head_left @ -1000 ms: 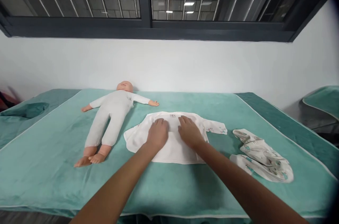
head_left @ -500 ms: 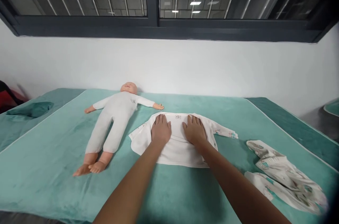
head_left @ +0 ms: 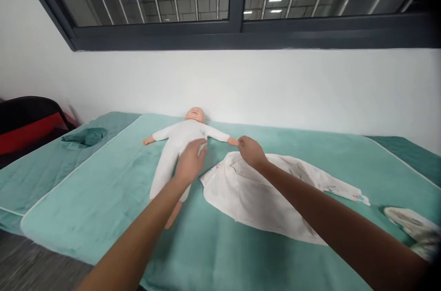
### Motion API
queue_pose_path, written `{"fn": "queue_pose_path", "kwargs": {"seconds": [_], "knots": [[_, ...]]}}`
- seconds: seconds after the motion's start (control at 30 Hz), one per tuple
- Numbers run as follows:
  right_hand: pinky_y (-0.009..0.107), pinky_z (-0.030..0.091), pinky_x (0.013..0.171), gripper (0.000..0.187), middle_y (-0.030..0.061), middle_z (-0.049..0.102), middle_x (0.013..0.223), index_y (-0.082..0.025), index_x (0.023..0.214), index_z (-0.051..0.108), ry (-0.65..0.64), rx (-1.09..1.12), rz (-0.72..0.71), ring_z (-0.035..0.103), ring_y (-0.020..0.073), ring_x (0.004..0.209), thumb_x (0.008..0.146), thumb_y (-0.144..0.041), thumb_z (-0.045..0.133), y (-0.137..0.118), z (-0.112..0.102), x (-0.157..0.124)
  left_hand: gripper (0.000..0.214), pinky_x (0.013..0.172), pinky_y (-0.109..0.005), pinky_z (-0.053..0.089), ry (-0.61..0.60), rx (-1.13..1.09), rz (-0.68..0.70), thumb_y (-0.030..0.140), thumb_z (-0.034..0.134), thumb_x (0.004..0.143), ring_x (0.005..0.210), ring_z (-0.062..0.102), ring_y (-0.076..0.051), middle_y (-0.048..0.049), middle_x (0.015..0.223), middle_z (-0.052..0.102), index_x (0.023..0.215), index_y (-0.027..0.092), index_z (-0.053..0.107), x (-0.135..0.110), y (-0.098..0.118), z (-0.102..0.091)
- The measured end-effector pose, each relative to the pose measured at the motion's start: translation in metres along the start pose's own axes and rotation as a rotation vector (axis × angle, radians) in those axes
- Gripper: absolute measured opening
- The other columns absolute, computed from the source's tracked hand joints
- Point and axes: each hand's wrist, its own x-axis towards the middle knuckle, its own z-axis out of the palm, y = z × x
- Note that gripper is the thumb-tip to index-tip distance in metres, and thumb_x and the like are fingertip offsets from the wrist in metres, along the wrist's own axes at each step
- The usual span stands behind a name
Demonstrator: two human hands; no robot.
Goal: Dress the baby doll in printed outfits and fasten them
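A baby doll [head_left: 179, 139] in a white bodysuit lies on its back on the teal padded table [head_left: 103, 199], head toward the wall. My left hand [head_left: 190, 162] hovers over the doll's belly, fingers loosely curved and apart, holding nothing. My right hand [head_left: 251, 151] is by the doll's outstretched hand, at the near top edge of a white baby garment [head_left: 255, 197] spread flat to the doll's right. Its fingers are bent at the cloth; whether they pinch it is unclear.
A second patterned baby garment [head_left: 413, 229] lies crumpled at the right edge. A darker teal mat with a small cushion [head_left: 84, 136] adjoins on the left, with a red and black seat [head_left: 27, 123] beyond. The white wall and a dark window frame back the table.
Both hands left the flat white garment and moved left toward the doll. The camera turned left, so the garment and the patterned clothes now lie further right.
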Motion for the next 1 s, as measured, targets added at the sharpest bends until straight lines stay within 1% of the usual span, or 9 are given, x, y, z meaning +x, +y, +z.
{"fn": "queue_pose_path", "kwargs": {"seconds": [0.07,0.13,0.23,0.33,0.43,0.57,0.73,0.9,1.0], "knots": [[0.031,0.046,0.09,0.038,0.0124,0.066,0.126,-0.016,0.126,0.057,-0.031,0.096,0.005,0.062,0.0234,0.112,0.099,-0.032,0.035,-0.031,0.017,0.044,0.046,0.123,-0.045,0.027,0.16,0.085,-0.089,0.034,0.045,0.094,0.141,0.043,-0.029,-0.0147,0.145,0.055,0.132,0.012,0.058,0.006,-0.033,-0.028],[0.032,0.045,0.095,0.044,0.014,0.063,0.132,-0.015,0.129,0.055,-0.069,0.182,0.0,0.06,0.0247,0.119,0.098,-0.042,0.04,-0.059,0.037,0.083,0.054,0.12,-0.051,0.03,0.172,-0.002,-0.297,0.04,0.052,0.09,0.141,0.043,-0.035,-0.0187,0.146,0.052,0.135,0.01,0.055,0.006,-0.063,-0.047],[0.037,0.042,0.1,0.056,0.0197,0.059,0.137,-0.01,0.135,0.05,-0.133,0.298,0.015,0.056,0.0301,0.126,0.097,-0.051,0.043,-0.091,0.061,0.125,0.066,0.105,-0.047,0.05,-0.003,-0.329,-0.502,0.057,0.053,0.089,0.124,0.06,-0.035,-0.0155,0.139,0.061,0.141,0.016,0.049,-0.004,-0.093,-0.061],[0.04,0.044,0.101,0.064,0.0248,0.058,0.138,-0.005,0.138,0.048,-0.203,0.421,-0.003,0.057,0.0338,0.126,0.096,-0.054,0.044,-0.113,0.067,0.147,0.065,0.088,-0.039,0.059,-0.116,-0.524,-0.502,0.062,0.047,0.091,0.109,0.07,-0.03,-0.0117,0.128,0.069,0.141,0.02,0.05,-0.016,-0.103,-0.06],[0.037,0.045,0.103,0.056,0.0193,0.059,0.14,-0.008,0.135,0.054,-0.281,0.554,-0.125,0.057,0.0292,0.127,0.096,-0.048,0.048,-0.128,0.057,0.153,0.067,0.082,-0.041,0.061,-0.178,-0.65,-0.501,0.062,0.04,0.094,0.097,0.073,-0.03,-0.0155,0.12,0.072,0.144,0.019,0.048,-0.019,-0.099,-0.054],[0.04,0.043,0.109,0.054,0.016,0.058,0.142,-0.01,0.136,0.057,-0.366,0.632,-0.213,0.057,0.0272,0.128,0.093,-0.044,0.055,-0.131,0.029,0.139,0.072,0.078,-0.043,0.063,-0.188,-0.821,-0.513,0.061,0.05,0.089,0.097,0.073,-0.031,-0.0146,0.128,0.068,0.15,0.024,0.041,-0.017,-0.077,-0.058],[0.042,0.041,0.113,0.065,0.0146,0.053,0.148,-0.016,0.142,0.053,-0.337,0.579,-0.128,0.054,0.0304,0.132,0.09,-0.056,0.057,-0.099,-0.029,0.099,0.077,0.071,-0.039,0.063,-0.15,-1.056,-0.499,0.058,0.069,0.078,0.095,0.073,-0.031,-0.0089,0.131,0.068,0.147,0.032,0.046,-0.027,-0.014,-0.062],[0.046,0.04,0.114,0.092,0.0176,0.047,0.152,-0.015,0.15,0.04,-0.274,0.434,0.023,0.051,0.0347,0.134,0.08,-0.071,0.061,-0.029,-0.099,0.045,0.078,0.083,-0.041,0.062,-0.189,-1.214,-0.434,0.049,0.075,0.077,0.096,0.072,-0.031,-0.0097,0.128,0.069,0.148,0.031,0.046,-0.056,0.065,-0.022],[0.049,0.037,0.115,0.103,0.0211,0.043,0.154,-0.011,0.154,0.03,-0.233,0.336,0.106,0.048,0.0362,0.137,0.079,-0.075,0.058,0.015,-0.126,0.01,0.079,0.09,-0.041,0.06,-0.225,-1.272,-0.388,0.047,0.076,0.078,0.103,0.071,-0.031,-0.0109,0.134,0.065,0.149,0.029,0.045,-0.074,0.102,0.013]]}}
